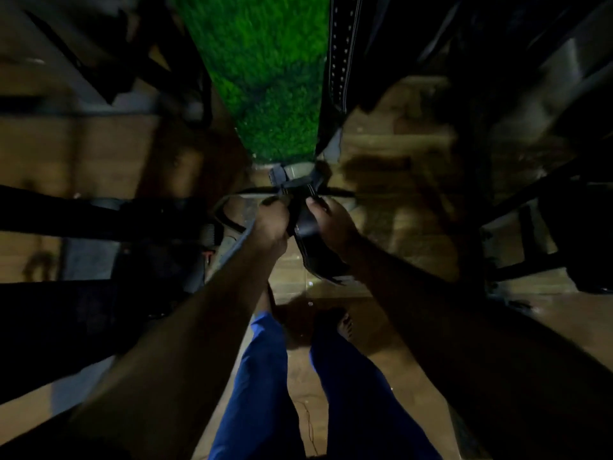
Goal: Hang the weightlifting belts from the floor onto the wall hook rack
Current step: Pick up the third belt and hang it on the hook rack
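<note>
The scene is dim and blurred. A black weightlifting belt (311, 244) hangs between my two hands, low over the wooden floor near the foot of the wall. My left hand (273, 224) grips its left side and my right hand (330, 224) grips its right side, fingers closed around the strap. Its wide end droops below my right wrist. More dark straps (295, 185) lie tangled on the floor just beyond my fingers. Another black belt with rows of holes (341, 61) hangs down the wall above. The hook rack itself is out of sight.
A green turf-like panel (265, 78) covers the wall ahead. Dark gym equipment frames stand at the left (99, 220) and right (547, 227). My legs in blue trousers (258, 376) and bare feet stand on the wooden floor (398, 210).
</note>
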Demonstrator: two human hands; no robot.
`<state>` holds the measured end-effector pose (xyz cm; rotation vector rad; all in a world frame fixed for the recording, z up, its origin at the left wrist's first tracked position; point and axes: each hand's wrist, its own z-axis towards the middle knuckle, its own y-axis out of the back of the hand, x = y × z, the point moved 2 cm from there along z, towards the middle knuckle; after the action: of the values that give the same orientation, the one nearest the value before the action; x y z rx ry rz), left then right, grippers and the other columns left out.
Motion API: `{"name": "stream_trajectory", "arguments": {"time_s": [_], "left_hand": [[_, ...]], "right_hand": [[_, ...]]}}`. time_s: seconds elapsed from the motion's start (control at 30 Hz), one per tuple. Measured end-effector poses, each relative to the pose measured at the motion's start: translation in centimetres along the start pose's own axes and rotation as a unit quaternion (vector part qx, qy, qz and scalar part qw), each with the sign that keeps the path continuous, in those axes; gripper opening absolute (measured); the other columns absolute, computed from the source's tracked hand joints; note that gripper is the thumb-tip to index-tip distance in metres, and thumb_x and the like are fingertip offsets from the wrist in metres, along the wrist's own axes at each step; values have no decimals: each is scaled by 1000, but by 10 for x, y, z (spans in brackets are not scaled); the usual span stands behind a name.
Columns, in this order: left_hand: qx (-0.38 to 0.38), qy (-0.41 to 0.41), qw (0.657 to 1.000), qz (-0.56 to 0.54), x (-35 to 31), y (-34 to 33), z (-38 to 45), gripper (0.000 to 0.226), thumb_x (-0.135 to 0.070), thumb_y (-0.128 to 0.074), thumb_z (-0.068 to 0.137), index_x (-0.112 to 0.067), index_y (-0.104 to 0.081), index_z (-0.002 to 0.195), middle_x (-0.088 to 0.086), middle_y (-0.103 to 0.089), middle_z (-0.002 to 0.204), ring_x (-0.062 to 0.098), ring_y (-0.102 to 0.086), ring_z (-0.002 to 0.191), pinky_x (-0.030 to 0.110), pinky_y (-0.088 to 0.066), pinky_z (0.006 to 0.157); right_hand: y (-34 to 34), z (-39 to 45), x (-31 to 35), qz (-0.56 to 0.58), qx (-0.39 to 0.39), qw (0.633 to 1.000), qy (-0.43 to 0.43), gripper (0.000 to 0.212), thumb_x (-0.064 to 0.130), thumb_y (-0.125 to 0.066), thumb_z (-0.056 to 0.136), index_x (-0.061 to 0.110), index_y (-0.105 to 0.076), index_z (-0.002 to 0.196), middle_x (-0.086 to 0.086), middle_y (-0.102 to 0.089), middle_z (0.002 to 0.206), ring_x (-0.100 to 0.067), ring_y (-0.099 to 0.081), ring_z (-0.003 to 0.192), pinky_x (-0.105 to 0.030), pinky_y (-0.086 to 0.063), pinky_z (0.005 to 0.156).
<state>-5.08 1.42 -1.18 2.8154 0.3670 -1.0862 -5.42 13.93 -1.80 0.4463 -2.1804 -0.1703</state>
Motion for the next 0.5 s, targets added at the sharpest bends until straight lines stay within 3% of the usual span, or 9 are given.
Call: {"name": "stream_trajectory", "arguments": {"time_s": [0.07, 0.13, 0.23, 0.3, 0.37, 0.43, 0.5], "left_hand": [[-19, -49, 998, -36, -37, -7, -44, 18, -11, -39, 104, -8, -56, 107, 0, -58, 83, 7, -62, 58, 12, -48, 44], [-48, -94, 993, -56, -62, -11, -80, 19, -9, -42, 103, -5, -58, 93, 4, -57, 80, 11, -60, 60, 15, -47, 48], [-79, -169, 979, -83, -100, -6, -131, 23, -9, -46, 97, -13, -50, 75, 7, -49, 74, 20, -49, 68, 29, -40, 65], [-87, -225, 966, -91, -126, -2, -157, 24, -7, -48, 93, -15, -52, 71, 7, -49, 74, 18, -48, 71, 31, -38, 66], [-88, -269, 954, -98, -155, -1, -185, 27, -5, -49, 90, -18, -53, 67, 3, -51, 71, 14, -49, 69, 27, -41, 65], [-73, -306, 943, -111, -177, 0, -207, 26, -6, -49, 90, -19, -53, 68, 0, -52, 69, 13, -51, 69, 26, -43, 66], [-67, -332, 935, -104, -199, 3, -228, 25, -7, -51, 90, -19, -54, 68, -1, -53, 69, 12, -52, 69, 28, -43, 69]], "right_hand": [[16, -28, 43, 60, -31, 997, 22, 50, 48, -59, 93, 7, -59, 121, -9, -63, 118, -24, -58, 110, -33, -44, 92], [33, -50, 80, 82, -34, 995, 45, 46, 46, -63, 91, 11, -59, 119, -9, -62, 115, -28, -61, 108, -36, -50, 88], [55, -85, 130, 94, -6, 994, 57, 19, 40, -63, 94, 21, -60, 97, -2, -59, 82, -22, -61, 68, -29, -48, 55], [67, -103, 157, 140, 18, 989, 39, 21, 43, -66, 92, 22, -64, 90, -2, -60, 77, -15, -56, 57, -23, -46, 48], [74, -120, 185, 185, 46, 981, 40, 31, 47, -70, 87, 18, -69, 100, -4, -72, 91, -19, -68, 71, -30, -58, 65], [79, -133, 214, 213, 61, 974, 46, 39, 47, -73, 84, 16, -71, 106, -6, -75, 108, -23, -71, 94, -41, -57, 89], [85, -148, 247, 244, 60, 965, 77, 24, 36, -73, 87, 14, -72, 97, -9, -75, 104, -25, -71, 92, -39, -57, 88]]}}
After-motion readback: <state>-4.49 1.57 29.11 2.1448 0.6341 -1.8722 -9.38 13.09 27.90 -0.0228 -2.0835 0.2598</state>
